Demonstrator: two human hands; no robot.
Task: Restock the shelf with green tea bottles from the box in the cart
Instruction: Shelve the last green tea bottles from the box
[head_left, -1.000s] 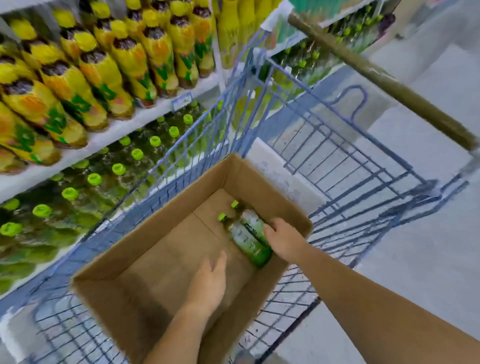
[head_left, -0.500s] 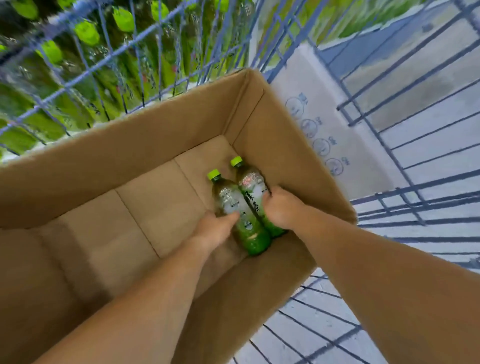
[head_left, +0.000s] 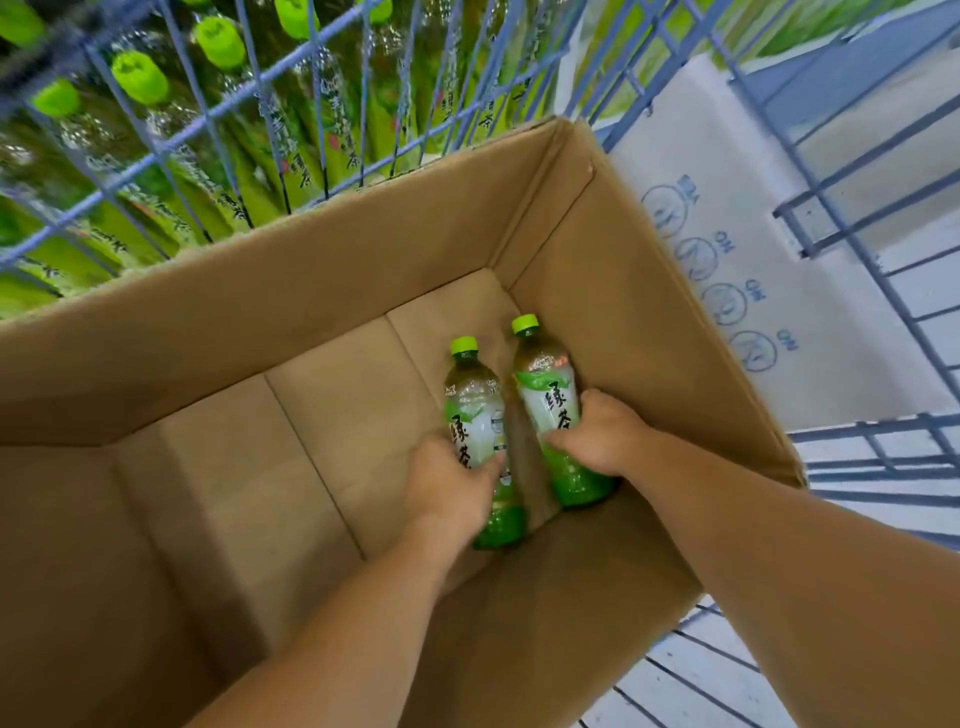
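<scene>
Two green tea bottles with green caps lie in the far right corner of an open cardboard box (head_left: 311, 291) inside the blue wire cart (head_left: 171, 150). My left hand (head_left: 449, 480) is wrapped around the left bottle (head_left: 475, 400) at its lower half. My right hand (head_left: 605, 434) grips the right bottle (head_left: 545, 379) from the right side. The two bottles are slightly apart, caps pointing away from me. The rest of the box floor is bare cardboard.
Behind the cart's wire side, a shelf row of green tea bottles (head_left: 223, 41) with green caps shows at upper left. A flat white printed carton (head_left: 737, 291) lies beside the box on the right. Grey floor shows through the cart's wire bottom (head_left: 691, 675).
My head has dropped closer to the box. My left hand reached from the box floor to the left bottle and closed on it. The two bottles have parted a little.
</scene>
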